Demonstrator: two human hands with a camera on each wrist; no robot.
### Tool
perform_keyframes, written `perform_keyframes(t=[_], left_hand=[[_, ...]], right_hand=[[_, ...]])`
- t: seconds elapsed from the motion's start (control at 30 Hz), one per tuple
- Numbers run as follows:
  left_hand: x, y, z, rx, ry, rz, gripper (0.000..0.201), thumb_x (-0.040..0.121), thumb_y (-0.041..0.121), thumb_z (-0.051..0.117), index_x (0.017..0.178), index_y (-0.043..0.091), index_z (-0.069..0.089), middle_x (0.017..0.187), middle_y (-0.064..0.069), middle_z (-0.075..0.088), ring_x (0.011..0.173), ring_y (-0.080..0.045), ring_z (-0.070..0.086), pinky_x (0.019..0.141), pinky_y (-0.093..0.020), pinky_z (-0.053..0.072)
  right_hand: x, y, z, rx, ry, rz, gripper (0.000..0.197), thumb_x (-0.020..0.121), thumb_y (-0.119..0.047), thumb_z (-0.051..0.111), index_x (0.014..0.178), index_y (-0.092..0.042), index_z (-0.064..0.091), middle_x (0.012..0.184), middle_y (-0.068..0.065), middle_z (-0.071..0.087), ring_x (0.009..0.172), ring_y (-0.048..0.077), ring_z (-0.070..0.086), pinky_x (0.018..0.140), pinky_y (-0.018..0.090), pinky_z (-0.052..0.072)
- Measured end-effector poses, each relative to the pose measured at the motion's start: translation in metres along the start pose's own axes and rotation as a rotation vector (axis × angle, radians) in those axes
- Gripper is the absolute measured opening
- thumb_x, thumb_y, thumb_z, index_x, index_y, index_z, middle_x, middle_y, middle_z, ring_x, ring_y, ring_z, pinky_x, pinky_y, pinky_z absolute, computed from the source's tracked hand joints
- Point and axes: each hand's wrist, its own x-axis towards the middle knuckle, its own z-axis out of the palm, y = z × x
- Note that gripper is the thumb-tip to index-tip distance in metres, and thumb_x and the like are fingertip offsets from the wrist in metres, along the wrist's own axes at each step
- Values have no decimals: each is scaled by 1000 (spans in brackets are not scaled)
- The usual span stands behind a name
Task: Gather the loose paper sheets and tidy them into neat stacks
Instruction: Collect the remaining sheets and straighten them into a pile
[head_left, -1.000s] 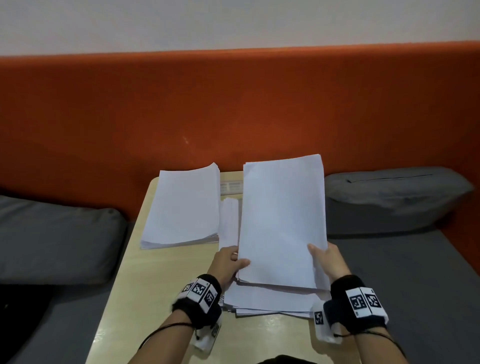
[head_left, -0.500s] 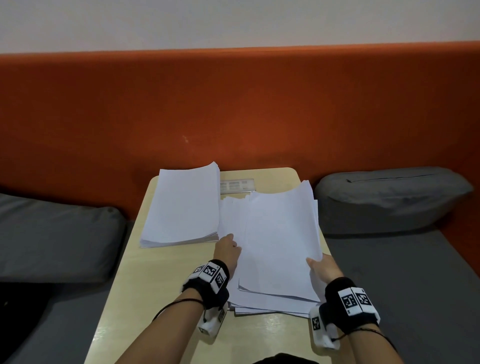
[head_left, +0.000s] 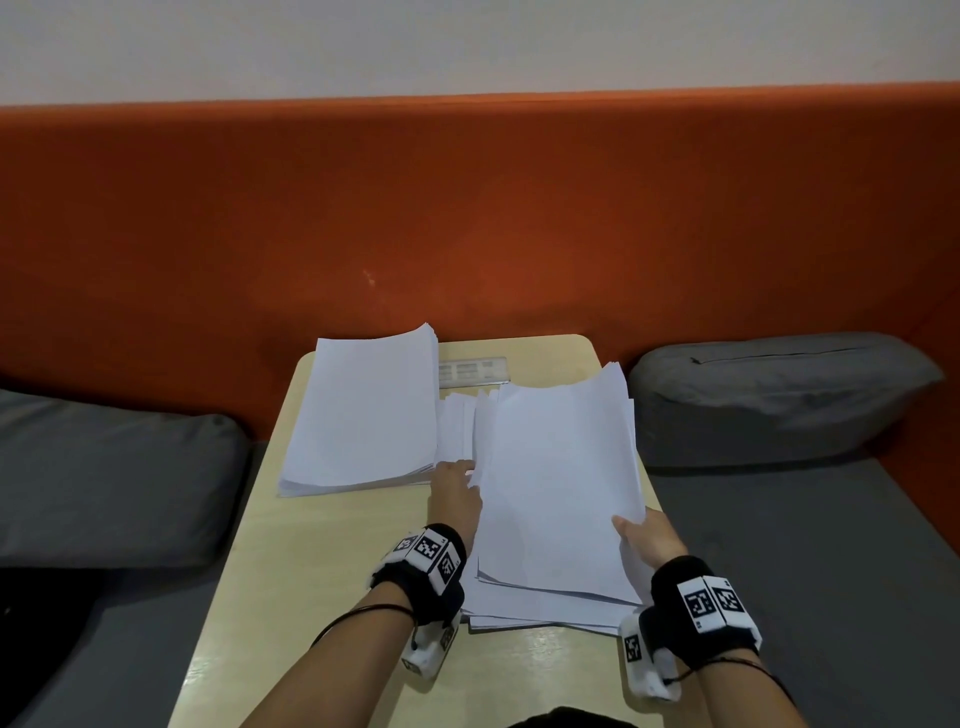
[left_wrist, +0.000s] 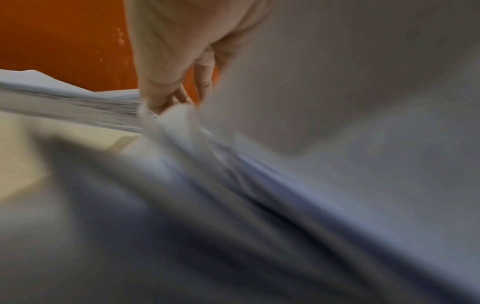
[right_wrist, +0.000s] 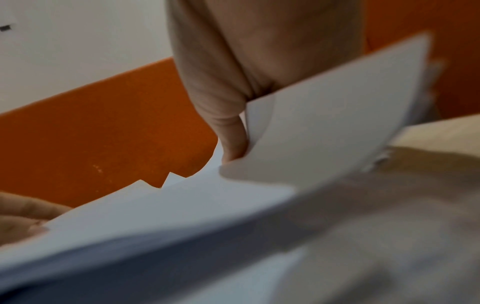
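Note:
A neat stack of white paper (head_left: 363, 410) lies at the table's back left. To its right sits an uneven pile of loose sheets (head_left: 524, 605), and a top bundle of sheets (head_left: 561, 483) rests slanted over it. My left hand (head_left: 457, 493) is at the bundle's left edge; in the blurred left wrist view its fingertips (left_wrist: 166, 102) pinch bunched sheet edges. My right hand (head_left: 644, 535) grips the bundle's right edge, with the thumb (right_wrist: 231, 133) on top and the fingers hidden beneath the paper.
The small beige table (head_left: 311, 597) stands against an orange padded backrest (head_left: 467, 208). Grey cushions lie to the left (head_left: 104, 478) and to the right (head_left: 779, 389). A clear plastic strip (head_left: 470, 371) lies at the table's back edge.
The bundle, held up off the pile a second ago, has come down onto the loose pile. My left hand has slid forward along its left edge.

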Motion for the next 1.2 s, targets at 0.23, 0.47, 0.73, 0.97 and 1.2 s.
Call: perform_keyframes(t=[0.23,0.47,0.73,0.97,1.2], left_hand=[[0,-4,-5,-83,-89,-35,26,95,-2,38,115,10,50,108,-7,47,91,-18,44,60,-18,36],[4,-12,-6,-98,-169,-136,31,101,20,36,127,7,43,126,-7,47,115,-24,47,97,-23,36],[-14,9,-12,-131,-319,178,47,97,8,42,139,23,30,136,1,48,130,-21,43,99,-22,36],[-29,67,-53,-414,-137,444,40,93,-3,46,127,16,39,109,13,56,92,14,59,72,-4,46],[-32,100,-74,-536,22,543,34,93,4,51,120,23,43,112,6,57,97,5,60,85,-14,49]], right_hand=[[4,6,0,34,23,7,35,95,-12,49,125,7,50,116,21,58,96,28,50,83,31,36],[5,7,3,59,94,-7,34,94,-11,50,124,5,52,118,22,59,105,34,55,88,36,42],[1,1,15,55,44,-126,37,86,-18,63,119,-2,58,116,14,64,104,29,59,93,36,46],[-32,-44,-18,692,-35,-397,38,87,-8,60,124,-12,51,117,7,63,101,19,63,89,37,49],[-62,-88,-30,648,103,-708,18,82,0,64,95,-12,64,87,-8,70,74,-2,67,68,13,54]])
